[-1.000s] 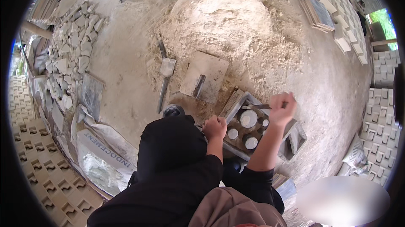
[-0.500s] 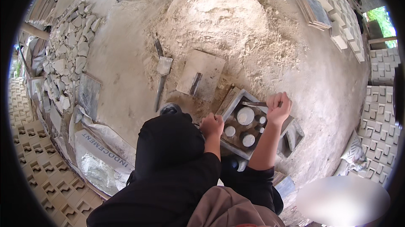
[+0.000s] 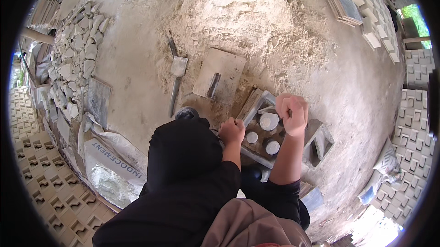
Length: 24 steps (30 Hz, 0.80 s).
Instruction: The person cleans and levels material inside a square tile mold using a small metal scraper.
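A grey box-shaped mould (image 3: pixel 251 155) sits on the ground before me, tilted in my view. Inside its dark bed stand several round posts with pale powdery tops, among them a large one (image 3: pixel 269 121) and two smaller ones. My right hand (image 3: pixel 292 113) is closed above the mould's far right side, around a narrow-bladed tool (image 3: pixel 266 109) whose pale blade points left over the far edge. Its handle is hidden in the fist. At the mould's left edge my left hand (image 3: pixel 232 130) is closed in a fist; what lies within its fingers is hidden.
Beyond the mould rises a heap of pale powder (image 3: pixel 238 8). A board with a bar handle (image 3: pixel 224 70) and a trowel-like tool (image 3: pixel 178 66) lie nearer. A second grey frame (image 3: pixel 321 139) stands right. Broken slabs (image 3: pixel 75 59) and a sack (image 3: pixel 114 160) are left.
My right hand has shifted slightly left and away from me, turning the tool. It now covers the posts on the mould's right. The left hand has barely moved.
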{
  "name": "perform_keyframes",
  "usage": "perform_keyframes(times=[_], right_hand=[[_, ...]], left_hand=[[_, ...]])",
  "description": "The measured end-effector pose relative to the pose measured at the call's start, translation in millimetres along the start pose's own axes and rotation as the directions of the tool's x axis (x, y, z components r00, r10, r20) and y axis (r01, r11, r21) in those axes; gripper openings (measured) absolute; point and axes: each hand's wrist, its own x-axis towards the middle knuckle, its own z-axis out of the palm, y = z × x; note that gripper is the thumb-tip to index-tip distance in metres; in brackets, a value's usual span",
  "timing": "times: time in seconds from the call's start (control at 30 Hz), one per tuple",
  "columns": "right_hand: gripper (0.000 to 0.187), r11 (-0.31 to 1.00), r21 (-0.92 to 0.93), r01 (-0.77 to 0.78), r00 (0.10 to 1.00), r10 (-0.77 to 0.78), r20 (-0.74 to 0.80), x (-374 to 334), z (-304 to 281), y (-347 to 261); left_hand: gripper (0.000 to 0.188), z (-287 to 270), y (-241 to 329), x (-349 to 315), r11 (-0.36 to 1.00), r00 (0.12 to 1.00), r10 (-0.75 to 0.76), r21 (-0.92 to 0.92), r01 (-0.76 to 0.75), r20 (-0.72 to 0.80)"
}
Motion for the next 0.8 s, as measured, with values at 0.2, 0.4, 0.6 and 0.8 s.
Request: perform_keyframes(times=[0.2, 0.4, 0.6, 0.8], right_hand=[[0.033, 0.993, 0.078, -0.087, 0.986, 0.074, 0.147, 3.6, -5.8, 9.1], [0.036, 0.977, 0.135, -0.167, 0.961, 0.13, 0.244, -3.3, -6.9, 6.4], [0.033, 0.993, 0.114, -0.007, 0.921, -0.038, 0.388, 1.0, -0.9, 0.9], [0.041, 0.906, -0.001, -0.423, 0.728, 0.341, 0.595, 9.4, 8.8, 11.8]], left_hand=[[0.023, 0.0, -4.8, -1.4, 1.0, 0.998, -0.02, 0.017, 0.019, 0.06], [0.025, 1.3, -6.0, -3.6, 1.0, 0.999, -0.012, 0.014, 0.011, 0.042], [0.026, -2.1, -7.1, -0.4, 0.999, 0.998, -0.032, 0.018, 0.031, 0.062], [0.025, 0.7, 0.9, -3.8, 0.999, 0.995, -0.039, 0.036, 0.035, 0.089]])
